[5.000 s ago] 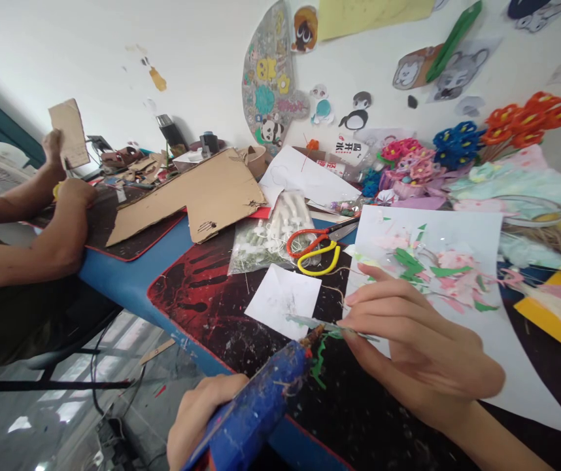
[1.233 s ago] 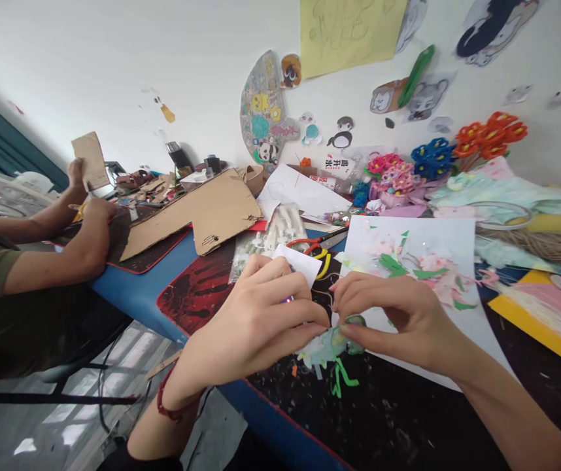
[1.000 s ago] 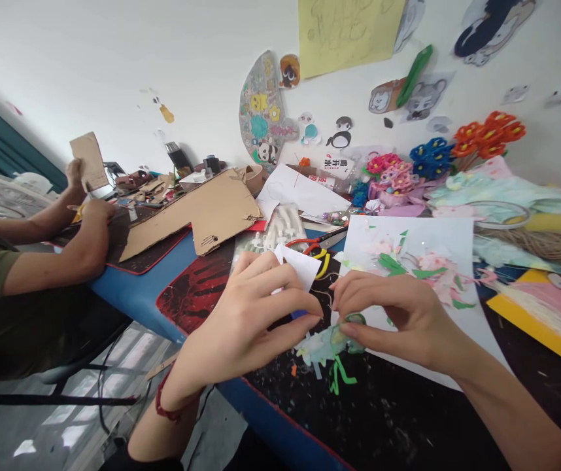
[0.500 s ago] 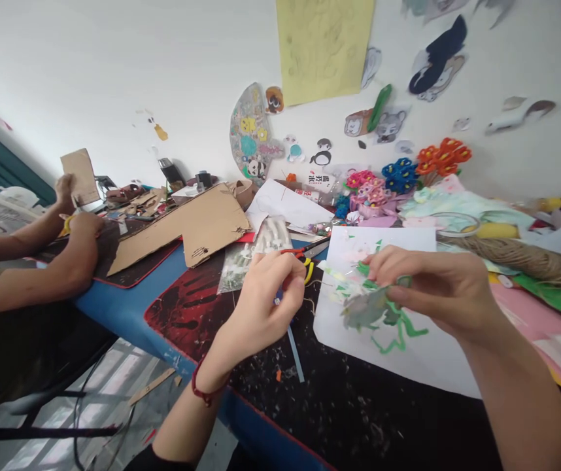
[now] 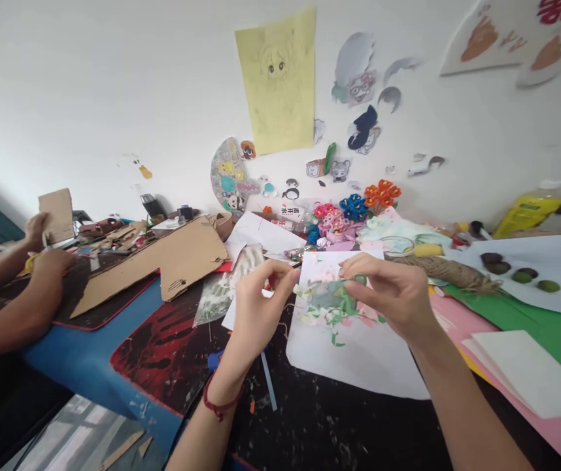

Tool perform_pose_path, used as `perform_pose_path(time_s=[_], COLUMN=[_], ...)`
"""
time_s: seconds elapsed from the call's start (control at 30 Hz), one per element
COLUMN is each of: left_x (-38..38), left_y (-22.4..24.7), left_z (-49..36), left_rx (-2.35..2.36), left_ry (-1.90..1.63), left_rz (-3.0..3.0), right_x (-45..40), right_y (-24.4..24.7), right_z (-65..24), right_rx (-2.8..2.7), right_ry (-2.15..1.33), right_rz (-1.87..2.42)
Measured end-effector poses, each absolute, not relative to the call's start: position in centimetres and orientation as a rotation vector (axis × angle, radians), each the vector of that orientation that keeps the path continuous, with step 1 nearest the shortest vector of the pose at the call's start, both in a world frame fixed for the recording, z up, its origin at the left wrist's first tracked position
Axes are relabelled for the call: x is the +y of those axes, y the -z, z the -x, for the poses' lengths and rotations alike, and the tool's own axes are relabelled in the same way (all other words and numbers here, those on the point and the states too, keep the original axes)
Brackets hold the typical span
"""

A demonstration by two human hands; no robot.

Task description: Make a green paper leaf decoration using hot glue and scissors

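Note:
My right hand point(image 5: 388, 288) is pinched on a grey-green piece point(image 5: 327, 294) with green edging, held above a white paper sheet point(image 5: 354, 363). Small pink, white and green scraps point(image 5: 327, 317) lie on that sheet under the piece. To the left, my left hand point(image 5: 265, 297) has its thumb and forefinger brought together near the sheet's left edge. Whatever may be between those fingertips is too small to make out. A red cord bracelet circles my left wrist. Below that hand, a thin light-blue strip point(image 5: 269, 381) rests on the black mat point(image 5: 320, 418).
At the left, another person's hands point(image 5: 48, 252) hold a cardboard piece and yellow-handled scissors. Large cut cardboard point(image 5: 192, 255) lies between us. Behind the sheet stand coloured flowers point(image 5: 352, 208); twine point(image 5: 437, 271), green and pink sheets and a yellow bottle point(image 5: 530, 208) are at right.
The view has swung right and up, showing more wall and the yellow bottle. My right hand has moved nearer my left, with the green-edged piece still in it.

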State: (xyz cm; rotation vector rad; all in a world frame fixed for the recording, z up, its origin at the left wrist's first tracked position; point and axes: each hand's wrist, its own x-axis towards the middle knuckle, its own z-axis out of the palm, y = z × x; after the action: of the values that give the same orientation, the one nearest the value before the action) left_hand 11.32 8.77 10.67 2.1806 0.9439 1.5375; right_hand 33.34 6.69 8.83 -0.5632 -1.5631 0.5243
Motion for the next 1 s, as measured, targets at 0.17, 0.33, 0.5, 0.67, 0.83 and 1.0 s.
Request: perform_pose_path(time_s=[0.17,0.33,0.5,0.67,0.83,1.0], left_x=[6.6,4.6,4.1,4.2,4.5,4.8], left_y=[-11.0,-12.5,-12.6,-11.8,-11.5,-11.3], left_z=[-10.3,-10.1,-11.2,-11.5,-11.5,-11.6], left_rx=[1.122,1.128,1.145,1.096,1.082,1.051], left_ry=[-1.887,-1.730,-1.340,-1.312,-1.319,-1.327], left_rz=[-2.119,-2.481,-2.535,-2.464,-2.396,-2.309], right_x=[6.2,5.8,5.7,5.5,5.5,5.5], right_y=[-8.9,-9.0,-8.8,-8.9,-9.0,-8.9], right_z=[-32.3,-31.3,-30.7,-30.5,-30.5,-30.5], right_rx=[-1.600,-1.681,-1.738,-1.760,-1.781,-1.786], right_ry=[-0.366,-0.333,-0.289,-0.267,-0.238,-0.228], right_rz=[0.603,0.646,0.641,0.633,0.637,0.633])
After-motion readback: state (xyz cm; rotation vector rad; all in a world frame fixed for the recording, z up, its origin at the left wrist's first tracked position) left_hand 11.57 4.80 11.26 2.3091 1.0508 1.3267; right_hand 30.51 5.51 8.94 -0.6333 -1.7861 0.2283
